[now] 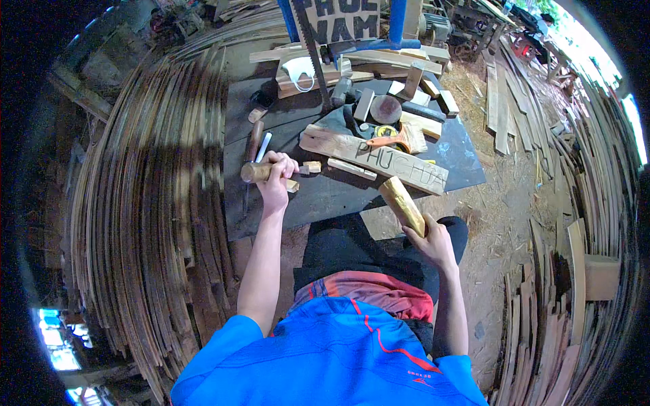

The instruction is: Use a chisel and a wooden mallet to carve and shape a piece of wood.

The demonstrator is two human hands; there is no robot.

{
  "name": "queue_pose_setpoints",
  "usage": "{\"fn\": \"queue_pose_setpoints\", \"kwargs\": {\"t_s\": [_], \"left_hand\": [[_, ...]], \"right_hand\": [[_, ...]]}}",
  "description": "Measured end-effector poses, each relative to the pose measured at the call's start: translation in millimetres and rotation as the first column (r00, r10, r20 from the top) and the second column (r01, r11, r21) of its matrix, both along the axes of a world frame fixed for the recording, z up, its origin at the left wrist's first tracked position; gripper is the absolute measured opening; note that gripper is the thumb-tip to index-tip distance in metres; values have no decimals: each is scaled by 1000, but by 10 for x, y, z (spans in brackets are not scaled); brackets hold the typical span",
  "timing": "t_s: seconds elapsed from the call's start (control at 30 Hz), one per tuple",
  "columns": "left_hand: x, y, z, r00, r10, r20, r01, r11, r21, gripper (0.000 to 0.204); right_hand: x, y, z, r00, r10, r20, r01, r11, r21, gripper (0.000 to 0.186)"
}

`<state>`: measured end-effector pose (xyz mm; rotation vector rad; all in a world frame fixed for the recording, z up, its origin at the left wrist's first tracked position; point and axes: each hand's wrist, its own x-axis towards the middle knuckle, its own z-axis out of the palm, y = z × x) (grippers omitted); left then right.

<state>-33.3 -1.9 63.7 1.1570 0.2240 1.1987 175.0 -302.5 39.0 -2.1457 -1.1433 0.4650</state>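
Observation:
My left hand [276,177] is wrapped round a chisel [256,173], its thick round wooden handle to the left and a short stretch of metal blade to the right. Right by the blade tip is a small wood block [313,166]; whether they touch I cannot tell. Another small wood piece [292,185] lies under the hand. In my right hand [433,241] is a stout wooden club [402,204], gripped at its lower end and tilted up to the left, over the near edge of the dark work board [325,203].
A plank with dark lettering [372,159] lies across the board. Beyond it are an orange-handled tool [387,141], a tape measure [386,131], a hammer [423,111], a handsaw [313,54] and a white mask [299,72]. Long timber strips [149,176] are stacked on the left, more boards [501,101] on the right.

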Motion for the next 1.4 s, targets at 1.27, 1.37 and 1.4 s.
{"fn": "queue_pose_setpoints", "kwargs": {"t_s": [1.27, 1.37, 1.4], "left_hand": [[462, 40, -107, 982, -146, -115, 151, 988, 36, 18], [305, -46, -147, 947, -320, -30, 312, 937, -160, 24], [258, -115, -164, 955, -277, -103, 261, 955, -144, 26]], "right_hand": [[-197, 83, -252, 924, -104, -368, 121, 992, 23, 49], [-184, 79, -330, 950, -100, -297, 115, 993, 31, 49], [-197, 95, -342, 949, -102, -298, 117, 993, 31, 49]]}}
